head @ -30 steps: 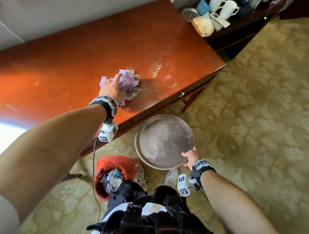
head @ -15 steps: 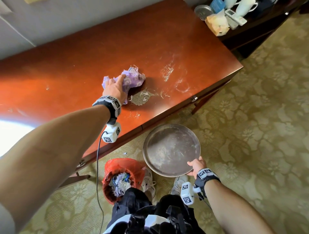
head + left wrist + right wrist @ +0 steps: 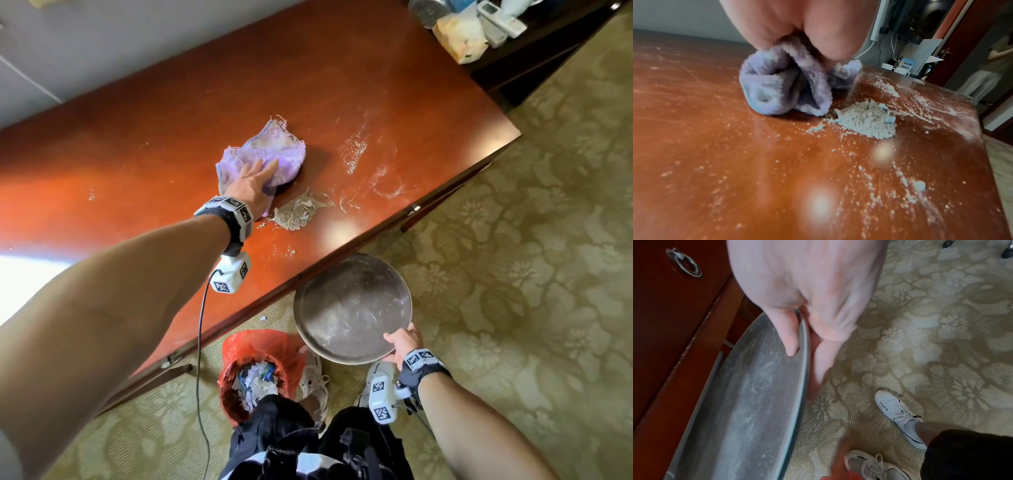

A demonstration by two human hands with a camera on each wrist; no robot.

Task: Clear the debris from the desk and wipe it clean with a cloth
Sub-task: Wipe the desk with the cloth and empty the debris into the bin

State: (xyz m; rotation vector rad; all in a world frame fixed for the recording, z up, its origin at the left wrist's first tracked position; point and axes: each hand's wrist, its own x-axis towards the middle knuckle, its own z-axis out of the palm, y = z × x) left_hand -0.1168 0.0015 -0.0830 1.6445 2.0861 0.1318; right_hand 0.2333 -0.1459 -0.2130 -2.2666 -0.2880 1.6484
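On the left, a red-lined waste bin (image 3: pixel 260 370) filled with scraps is seen on the patterned carpet (image 3: pixel 513 274), just beside the front edge of the reddish wooden surface (image 3: pixel 137 164) and next to a pair of white shoes (image 3: pixel 317 380). Above the bin, on the surface, a crumpled purple cloth (image 3: pixel 265 154) is pressed down by the left hand (image 3: pixel 251 186); its fingers are laid across the top of the cloth in the head view, while in the left wrist view folds of the cloth (image 3: pixel 785 91) are seen gathered under the hand (image 3: pixel 797 24), so the cloth is held against the wood.

Just to the right of the cloth, toward the front edge of the surface, a small heap of grey debris (image 3: pixel 294 214) is found, with paper-like scraps mixed in; the same heap (image 3: pixel 865 121) is shown close to the cloth's edge in the left wrist view, though whether the two touch cannot be told. Further right of the cloth, a thin streak of crumbs (image 3: pixel 352 152) and pale dusty smears are spread over the wood.

Below the front edge of the surface, right of the bin, a round metal tray (image 3: pixel 352 308) dusted with white residue is held over the carpet. Its near rim is gripped by the right hand (image 3: pixel 404 344): the thumb (image 3: pixel 789 332) is laid on the inner face and the fingers (image 3: pixel 824 356) are run beneath the rim (image 3: pixel 804 353).

At the far right, beyond the corner of the surface, a dark side cabinet (image 3: pixel 534 44) carrying a tissue pack (image 3: pixel 460 37) and a remote control (image 3: pixel 501 19) is visible.
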